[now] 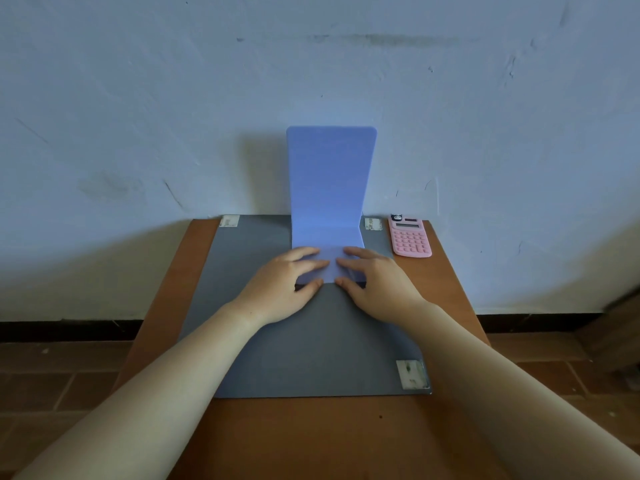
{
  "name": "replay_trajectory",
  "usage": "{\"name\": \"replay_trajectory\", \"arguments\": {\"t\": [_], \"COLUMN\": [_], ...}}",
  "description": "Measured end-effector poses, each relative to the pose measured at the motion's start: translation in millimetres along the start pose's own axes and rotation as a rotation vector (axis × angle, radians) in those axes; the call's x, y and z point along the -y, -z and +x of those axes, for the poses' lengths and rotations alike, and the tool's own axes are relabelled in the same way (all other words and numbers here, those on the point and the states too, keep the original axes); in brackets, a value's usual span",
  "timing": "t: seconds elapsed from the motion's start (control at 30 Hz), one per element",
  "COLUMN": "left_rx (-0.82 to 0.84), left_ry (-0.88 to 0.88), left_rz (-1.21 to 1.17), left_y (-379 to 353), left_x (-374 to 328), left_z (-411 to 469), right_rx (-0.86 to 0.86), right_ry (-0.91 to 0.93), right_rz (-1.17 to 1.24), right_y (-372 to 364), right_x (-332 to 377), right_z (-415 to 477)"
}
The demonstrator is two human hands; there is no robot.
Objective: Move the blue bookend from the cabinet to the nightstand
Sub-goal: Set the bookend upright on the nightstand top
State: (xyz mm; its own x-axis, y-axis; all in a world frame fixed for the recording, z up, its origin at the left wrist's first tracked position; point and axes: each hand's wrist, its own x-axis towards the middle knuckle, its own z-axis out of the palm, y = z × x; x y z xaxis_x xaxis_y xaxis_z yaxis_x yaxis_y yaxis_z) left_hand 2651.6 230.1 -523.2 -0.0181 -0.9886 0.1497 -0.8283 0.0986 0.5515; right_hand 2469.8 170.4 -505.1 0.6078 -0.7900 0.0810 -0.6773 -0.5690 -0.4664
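Observation:
The blue bookend (330,181) is an L-shaped plate standing upright at the back of a brown wooden top (311,438), close to the wall. Its flat base lies toward me over a grey mat (311,358). My left hand (284,289) pinches the base's front left part, fingers on top and thumb at the front edge. My right hand (377,285) pinches the front right part the same way. A thin dark shadow shows under the base's front edge.
A pink calculator (410,237) lies at the back right corner of the wooden top, just right of the bookend. The pale wall rises directly behind. A brick-patterned floor shows on both sides, with a dark object at the far right edge.

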Motion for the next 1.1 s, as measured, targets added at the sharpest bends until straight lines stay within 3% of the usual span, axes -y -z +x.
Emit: {"name": "replay_trajectory", "arguments": {"t": [0.43,0.67,0.83,1.1], "left_rx": [-0.093,-0.051,0.021,0.157], "left_ry": [0.041,0.042,-0.024,-0.114], "left_rz": [-0.036,0.013,0.212,0.337], "left_y": [-6,-4,3,10], "left_x": [4,-3,-11,-9], "left_z": [4,3,2,-3], "right_rx": [-0.048,0.0,0.046,0.107], "right_ry": [-0.043,-0.015,0.032,0.039], "right_rz": [0.077,-0.014,-0.08,-0.198], "right_y": [-9,-1,6,9], "right_x": [-4,0,0,-2], "right_z": [9,9,3,-7]}}
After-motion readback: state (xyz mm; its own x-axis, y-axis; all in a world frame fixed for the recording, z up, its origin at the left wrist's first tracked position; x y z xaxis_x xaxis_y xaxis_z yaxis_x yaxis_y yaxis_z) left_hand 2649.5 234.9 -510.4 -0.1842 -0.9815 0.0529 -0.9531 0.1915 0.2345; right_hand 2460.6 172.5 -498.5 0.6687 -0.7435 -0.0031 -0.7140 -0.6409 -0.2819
